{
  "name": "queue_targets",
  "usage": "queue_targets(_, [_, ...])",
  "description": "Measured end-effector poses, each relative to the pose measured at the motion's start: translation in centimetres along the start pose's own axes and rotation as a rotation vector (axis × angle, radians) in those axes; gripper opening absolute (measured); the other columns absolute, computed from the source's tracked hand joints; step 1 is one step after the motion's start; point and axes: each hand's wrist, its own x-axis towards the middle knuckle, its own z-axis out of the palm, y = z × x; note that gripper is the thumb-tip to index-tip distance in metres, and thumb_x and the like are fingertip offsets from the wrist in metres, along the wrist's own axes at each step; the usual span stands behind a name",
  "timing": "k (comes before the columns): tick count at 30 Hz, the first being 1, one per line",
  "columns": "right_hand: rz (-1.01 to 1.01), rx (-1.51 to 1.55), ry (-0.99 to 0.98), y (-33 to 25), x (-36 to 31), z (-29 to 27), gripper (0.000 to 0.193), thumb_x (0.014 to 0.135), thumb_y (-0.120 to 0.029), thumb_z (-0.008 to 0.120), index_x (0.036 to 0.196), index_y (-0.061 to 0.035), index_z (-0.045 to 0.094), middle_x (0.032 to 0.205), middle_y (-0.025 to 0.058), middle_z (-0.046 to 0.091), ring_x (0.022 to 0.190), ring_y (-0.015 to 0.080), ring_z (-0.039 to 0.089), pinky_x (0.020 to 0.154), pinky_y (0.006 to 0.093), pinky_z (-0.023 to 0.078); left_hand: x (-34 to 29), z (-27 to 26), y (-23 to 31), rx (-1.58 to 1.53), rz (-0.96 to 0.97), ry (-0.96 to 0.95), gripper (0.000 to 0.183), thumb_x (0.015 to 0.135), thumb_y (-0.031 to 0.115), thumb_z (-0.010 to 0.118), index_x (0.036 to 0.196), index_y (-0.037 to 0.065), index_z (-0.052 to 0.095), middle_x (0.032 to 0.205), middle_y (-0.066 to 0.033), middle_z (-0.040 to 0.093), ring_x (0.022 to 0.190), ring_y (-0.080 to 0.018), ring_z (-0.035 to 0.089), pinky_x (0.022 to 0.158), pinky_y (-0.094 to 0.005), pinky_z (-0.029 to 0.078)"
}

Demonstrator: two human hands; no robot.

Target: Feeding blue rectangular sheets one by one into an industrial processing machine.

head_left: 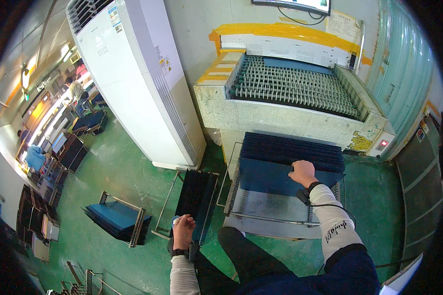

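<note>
My right hand point(303, 173) is closed on the top edge of a dark blue panel point(266, 176), the front one in a wire rack point(275, 219). Behind it in the same rack, several more dark blue panels point(293, 147) stand on edge, close together. My left hand point(184, 230) hangs low over my leg, its fingers curled; a small pale thing shows at its edge, and whatever is inside the fingers is hidden. Beside that hand is a second rack point(163, 234) packed with upright dark panels point(198, 194).
Beyond the front rack stands a cream machine point(285, 120) with rows of rollers point(295, 86) and a blue panel point(298, 65) at its far end. A tall white air conditioner point(133, 83) rises at left. Another rack of blue panels point(114, 216) rests on the green floor; a person point(76, 91) is far off.
</note>
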Motion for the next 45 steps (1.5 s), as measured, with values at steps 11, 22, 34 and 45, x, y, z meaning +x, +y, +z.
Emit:
queue_targets(11, [-0.013, -0.007, 0.002, 0.0, -0.1, -0.2, 0.025, 0.067, -0.027, 0.069, 0.083, -0.0087, 0.073, 0.084, 0.0156, 0.07, 0.083, 0.034, 0.068, 0.073, 0.0446, 0.054, 0.0, 0.1, 0.0, 0.024, -0.008, 0.01, 0.016, 0.095, 0.021, 0.057, 0.1, 0.006, 0.06, 0.086, -0.0032, 0.061, 0.075, -0.0161, 0.061, 0.067, -0.0292, 0.049])
queue_targets(22, [-0.031, 0.004, 0.03, -0.6, -0.4, -0.7, 0.026, 0.066, -0.028, 0.07, 0.083, -0.0084, 0.073, 0.084, 0.0154, 0.07, 0.084, 0.0338, 0.068, 0.073, 0.0447, 0.054, 0.4, -0.8, -0.2, -0.01, -0.013, -0.024, 0.013, 0.095, 0.019, 0.057, 0.1, 0.007, 0.06, 0.085, -0.002, 0.061, 0.077, -0.0157, 0.061, 0.069, -0.0296, 0.05])
queue_targets(34, [0.016, -0.001, -0.028, -0.4, -0.1, -0.5, 0.034, 0.067, -0.034, 0.077, 0.089, -0.0091, 0.074, 0.088, 0.0149, 0.07, 0.088, 0.0333, 0.067, 0.077, 0.0439, 0.053, -0.2, 0.4, 0.3, -0.018, -0.013, 0.004, 0.014, 0.095, 0.018, 0.058, 0.099, 0.005, 0.06, 0.083, -0.0026, 0.061, 0.074, -0.0156, 0.06, 0.067, -0.0288, 0.049])
queue_targets(45, [0.02, -0.013, -0.042, -0.5, -0.2, -0.7, 0.033, 0.068, -0.033, 0.075, 0.091, -0.0091, 0.074, 0.09, 0.0153, 0.07, 0.088, 0.0333, 0.067, 0.078, 0.0434, 0.053, -0.2, 0.3, 0.3, -0.011, -0.008, 0.011, 0.011, 0.094, 0.017, 0.06, 0.096, 0.006, 0.061, 0.081, -0.0019, 0.061, 0.073, -0.0147, 0.06, 0.065, -0.0282, 0.049])
